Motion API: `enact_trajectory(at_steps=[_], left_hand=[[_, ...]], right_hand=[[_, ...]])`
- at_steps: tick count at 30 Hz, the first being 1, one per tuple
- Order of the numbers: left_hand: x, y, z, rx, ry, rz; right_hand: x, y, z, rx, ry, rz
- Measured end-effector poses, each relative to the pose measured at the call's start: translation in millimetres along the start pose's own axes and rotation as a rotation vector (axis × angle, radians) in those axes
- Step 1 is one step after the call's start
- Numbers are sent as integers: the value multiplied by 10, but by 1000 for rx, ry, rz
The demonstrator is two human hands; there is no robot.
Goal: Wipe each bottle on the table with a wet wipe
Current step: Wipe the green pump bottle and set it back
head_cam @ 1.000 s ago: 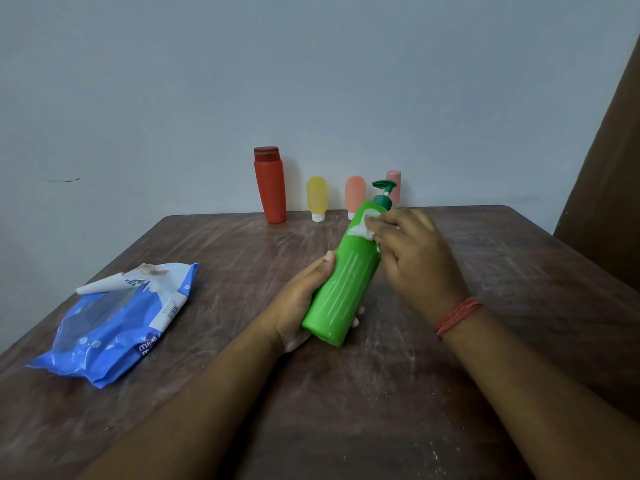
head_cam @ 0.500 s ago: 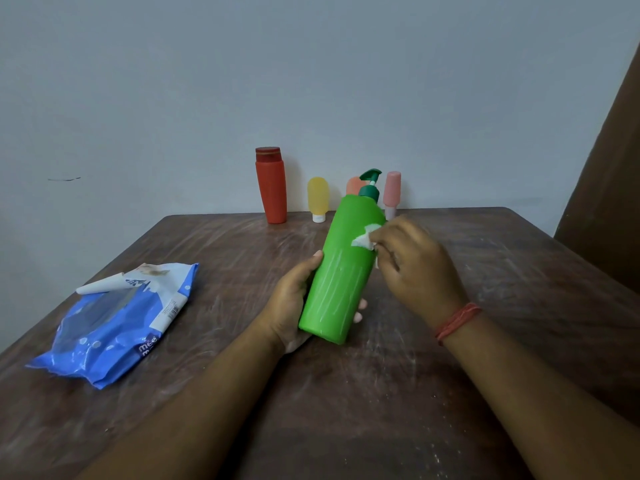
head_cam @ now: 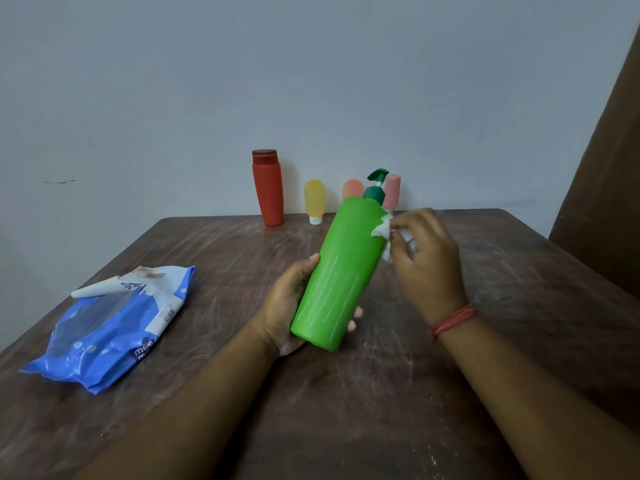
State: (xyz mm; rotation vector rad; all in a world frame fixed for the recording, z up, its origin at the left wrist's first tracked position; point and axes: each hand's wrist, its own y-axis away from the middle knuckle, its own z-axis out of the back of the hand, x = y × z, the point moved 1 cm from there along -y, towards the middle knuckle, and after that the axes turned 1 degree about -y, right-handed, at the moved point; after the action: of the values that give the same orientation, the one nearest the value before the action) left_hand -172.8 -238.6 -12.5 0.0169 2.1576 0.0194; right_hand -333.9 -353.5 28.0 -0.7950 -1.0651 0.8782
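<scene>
Head view: scuffed brown table, grey wall; left hand gripping green bottle, right hand pinching wipe.

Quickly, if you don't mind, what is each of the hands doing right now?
Left hand: grips the green pump bottle near its base.
Right hand: pinches a white wet wipe against the bottle's shoulder.

The left hand was cupped under the lower half of a tall green plastic pump bottle, thumb up its left side, fingertips showing past its right edge. The left forearm ran in from the lower left. The right hand, back toward the camera, pinched a crumpled white wet wipe against the bottle's upper right shoulder. A red thread band circled the right wrist.
</scene>
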Motion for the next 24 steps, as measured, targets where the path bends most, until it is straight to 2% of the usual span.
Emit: enact_trajectory(at_steps=[6,10,14,16,20,24], left_hand=[[11,-11,-12,68,-33,38],[-2,0,5,45,-24,4],[-39,-12,32,-31,32,-39],[-45,-9,22,-19,28,-28],[-13,-1,-14,79,-15,55],[-2,-13,-2,105,-20,90]], right_hand=[[-34,-29,44,-65,-53,-138],[125,93,-81,-45,-78,-95],[198,155,-141,65,-96,-16],[192,128,-132,29,-102,-42],[47,-16,-11,-131,-165,-210],[-71,-95,16,-66,-613,-501]])
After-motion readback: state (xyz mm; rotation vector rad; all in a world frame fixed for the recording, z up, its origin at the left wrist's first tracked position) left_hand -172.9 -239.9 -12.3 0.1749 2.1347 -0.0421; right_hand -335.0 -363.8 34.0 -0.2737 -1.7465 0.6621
